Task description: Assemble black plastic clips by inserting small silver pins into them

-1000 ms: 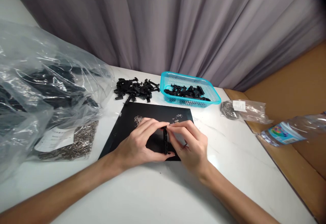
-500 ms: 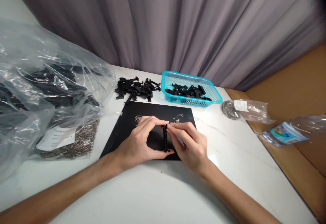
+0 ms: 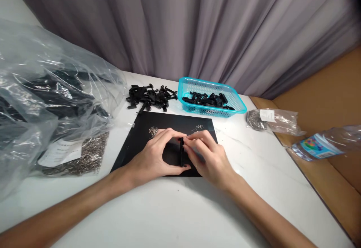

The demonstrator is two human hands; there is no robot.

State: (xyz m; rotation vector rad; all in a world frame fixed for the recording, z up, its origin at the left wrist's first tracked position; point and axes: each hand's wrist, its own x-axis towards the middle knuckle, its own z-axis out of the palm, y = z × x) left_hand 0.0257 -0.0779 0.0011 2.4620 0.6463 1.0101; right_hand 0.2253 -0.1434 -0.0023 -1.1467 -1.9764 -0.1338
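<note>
Between the thumb and forefinger of my left hand (image 3: pixel 150 155) a slim black plastic part (image 3: pixel 182 153) is held upright by its two ends. My right hand (image 3: pixel 211 157) is closed in a pinch at the upper end of that part; what its fingertips hold, if anything, is too small to make out. Both hands are over a black mat (image 3: pixel 132 146). On the mat, small metal pieces (image 3: pixel 153 131) lie in a heap behind my left hand, and more small metal bits (image 3: pixel 199 127) lie behind the right.
Black plastic parts (image 3: pixel 150 96) are piled behind the mat. A blue basket (image 3: pixel 241 107) holds more. Left are a large clear bag (image 3: pixel 84 60) and a labelled bag of metal pieces (image 3: pixel 90 154). Right are a small bag (image 3: pixel 256 120), a plastic bottle (image 3: pixel 318 146) and cardboard (image 3: pixel 318 90).
My right hand's fingers have shifted slightly at the upper end of the black part, the knuckles more bent. The left hand keeps its hold. The whole view has moved very slightly.
</note>
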